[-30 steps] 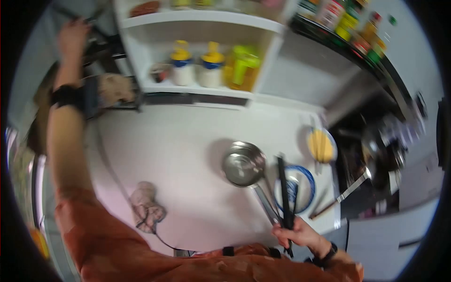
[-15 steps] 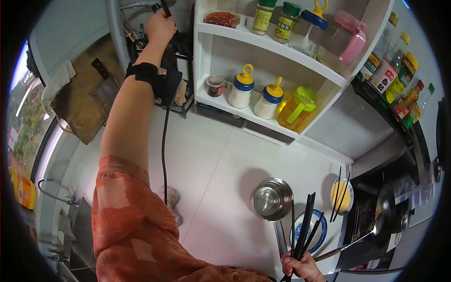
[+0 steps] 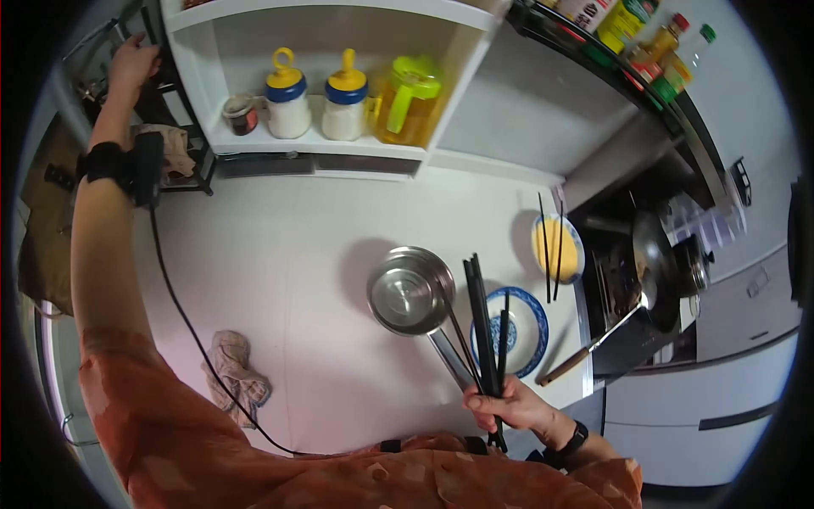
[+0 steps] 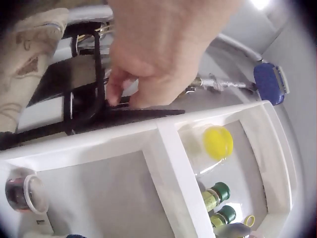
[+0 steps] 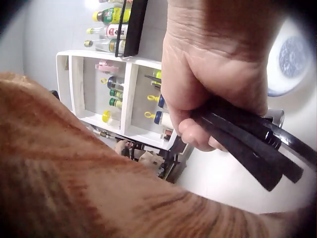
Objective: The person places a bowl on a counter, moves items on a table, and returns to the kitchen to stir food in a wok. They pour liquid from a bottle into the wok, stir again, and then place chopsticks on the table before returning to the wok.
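My left hand (image 3: 134,68) is at the black rack (image 4: 91,111) beside the white shelf, arm stretched out. In the left wrist view the fingers of this left hand (image 4: 153,62) are bent among the dark bars; whether they pinch anything is unclear. My right hand (image 3: 526,409) grips a bundle of long black sticks (image 3: 485,331), pointing away from the body above the counter. The right wrist view shows the fingers of the right hand (image 5: 218,74) curled round the black bundle (image 5: 247,144). Just left of it are a steel saucepan (image 3: 410,291) and its handle.
A blue-rimmed plate (image 3: 536,327) lies behind the sticks. Further back, a bowl of yellow food (image 3: 570,251) has two black chopsticks across it. A wok (image 3: 657,267) stands on the stove at right. A crumpled cloth (image 3: 236,373) and a black cable (image 3: 182,310) lie at left.
The head view has swung, bringing the shelf and counter leftward and up in the picture. My left hand stays at the rack and my right hand keeps its grip on the black sticks.
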